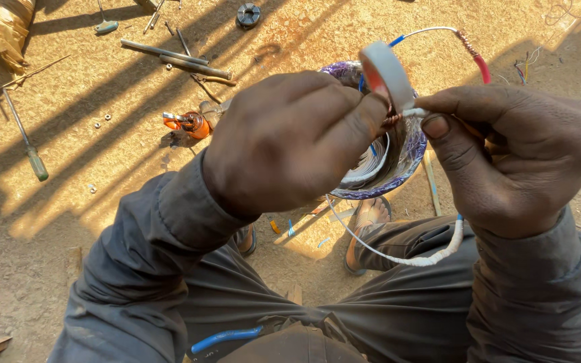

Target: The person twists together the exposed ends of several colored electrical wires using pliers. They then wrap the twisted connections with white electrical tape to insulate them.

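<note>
Both hands are up close: left hand (290,141) pinching a white roll of insulating tape (386,74), right hand (512,158) gripping the bare copper wire splice (393,119) at its 9 o'clock. Looks mid-wrap; I'd say it wants steady tension over the round motor winding (408,158).

Head cam only, looking steeply down, close on hands, sandy ground (68,168) beyond.

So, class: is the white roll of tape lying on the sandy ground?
No, the white roll of tape is held up by the left hand, near the right hand.
</note>
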